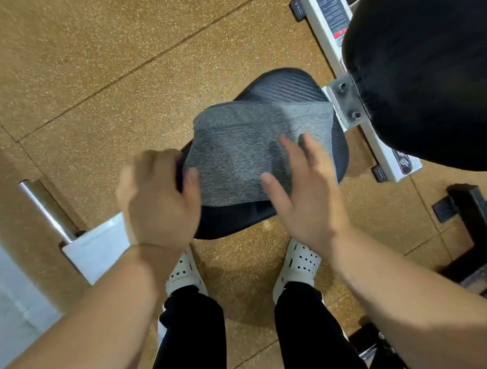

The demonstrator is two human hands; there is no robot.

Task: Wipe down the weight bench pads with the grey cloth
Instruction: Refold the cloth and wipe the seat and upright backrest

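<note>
The grey cloth (247, 152) lies spread over the small seat pad (285, 86), so I think the wiping has only just started, and the big back pad (437, 66) is not done yet. The left hand (161, 201) curls its fingers round the cloth's left edge, and the right hand (306, 197) presses on it with straight fingers. I count one cloth, two pads and two hands.

Grey cloth (247, 152): matt fabric with a fine ribbed weave. Seat pad (285, 86): black cover with a carbon-style woven texture and a faint sheen. Back pad (435, 50): black, matt, smooth upholstery. Frame (386, 153): white-painted metal, smooth. Bar (44, 207): polished, mirror-bright metal. Floor (96, 64): matt, speckled, granular surface. Clogs (299, 263): white perforated plastic.
</note>
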